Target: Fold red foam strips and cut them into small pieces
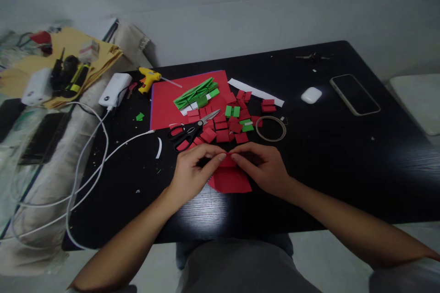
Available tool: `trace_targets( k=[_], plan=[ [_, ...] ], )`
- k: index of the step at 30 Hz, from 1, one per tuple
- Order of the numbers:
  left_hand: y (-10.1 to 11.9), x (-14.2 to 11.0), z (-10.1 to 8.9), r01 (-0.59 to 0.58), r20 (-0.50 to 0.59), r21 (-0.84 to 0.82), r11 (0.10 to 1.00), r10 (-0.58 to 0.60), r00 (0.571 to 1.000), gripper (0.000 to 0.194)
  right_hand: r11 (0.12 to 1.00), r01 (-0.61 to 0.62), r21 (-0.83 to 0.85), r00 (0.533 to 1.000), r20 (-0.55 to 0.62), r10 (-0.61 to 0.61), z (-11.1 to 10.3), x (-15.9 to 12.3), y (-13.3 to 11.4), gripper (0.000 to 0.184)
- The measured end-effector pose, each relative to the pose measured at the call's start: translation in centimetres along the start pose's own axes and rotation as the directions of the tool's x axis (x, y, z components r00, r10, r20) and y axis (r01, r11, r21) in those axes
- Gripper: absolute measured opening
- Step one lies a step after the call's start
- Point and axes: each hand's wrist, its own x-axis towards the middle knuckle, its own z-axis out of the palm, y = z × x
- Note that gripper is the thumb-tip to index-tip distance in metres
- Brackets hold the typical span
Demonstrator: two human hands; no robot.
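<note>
Between my two hands is a piece of red paper [231,179], its lower part spread toward me over the dark table. My left hand [197,167] pinches the paper's upper edge between thumb and forefinger. Close beside it, my right hand [263,165] pinches the same edge, the fingertips almost meeting. Just beyond my hands lie several small folded red paper pieces [222,136] and a few green ones [233,111]. Black-handled scissors [195,128] rest on the red pieces, blades pointing away to the right. A bundle of folded green paper [196,93] lies farther back on a red sheet [161,110].
A yellow glue gun [148,80], a white power bank [115,89] and a looping white cable [120,149] are at the left. A tape ring [271,128], a white earbud case [311,95] and a phone [355,94] lie to the right. A white paper strip [256,92] sits behind.
</note>
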Motion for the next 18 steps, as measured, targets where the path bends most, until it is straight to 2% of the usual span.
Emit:
trace_targets(
  k=[4,7,10,15,18],
  plan=[
    [0.18,0.01,-0.06,-0.051,0.013,0.029,0.998,0.05,0.999,0.006,0.999,-0.027,0.047,0.999,0.02,0.026,0.13,0.06,-0.06,0.007],
    [0.19,-0.01,0.08,-0.037,0.024,0.028,0.999,0.036,0.999,0.006,0.997,-0.05,0.056,0.998,0.028,0.048,0.19,0.13,-0.17,0.006],
    [0.14,-0.05,0.31,0.031,0.019,-0.024,0.999,-0.031,0.999,0.004,0.994,-0.085,0.069,0.996,0.028,0.083,0.16,0.13,-0.25,0.006],
    [0.32,0.07,0.51,0.173,0.033,-0.211,0.962,-0.17,0.985,0.005,0.989,-0.125,0.082,0.992,0.028,0.123,0.15,0.13,-0.1,0.007],
    [0.47,0.23,0.46,0.206,0.036,-0.233,0.95,-0.203,0.979,0.004,0.986,-0.134,0.099,0.991,0.031,0.131,0.19,0.2,0.03,0.008]
  ],
)
